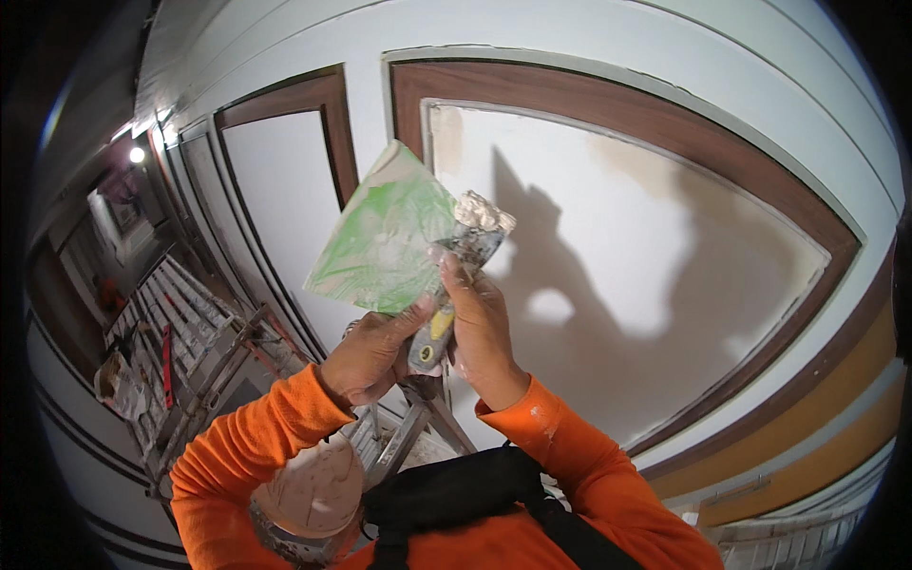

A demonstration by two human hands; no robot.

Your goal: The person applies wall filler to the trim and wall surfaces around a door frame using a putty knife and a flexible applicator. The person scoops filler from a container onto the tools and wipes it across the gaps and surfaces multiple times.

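Observation:
My left hand (370, 351) grips the lower corner of a green, putty-smeared square board (375, 233). My right hand (480, 328) is closed around a putty knife with a grey and yellow handle (432, 337), its thumb up near the blade. A lump of pale putty (483, 211) sits on the blade's tip, beside the board's right edge. Both hands are close together in front of a white wall panel (608, 237) with brown framing, on which their shadows fall. The fingers behind the tools are partly hidden.
An aluminium ladder (432, 423) stands below me. A splattered slatted platform (180, 332) holding tools is at left, and a round putty-stained bucket top (304, 484) sits lower left. A black strapped bag (446, 489) is at my chest. A bright lamp (137, 155) glows down the corridor.

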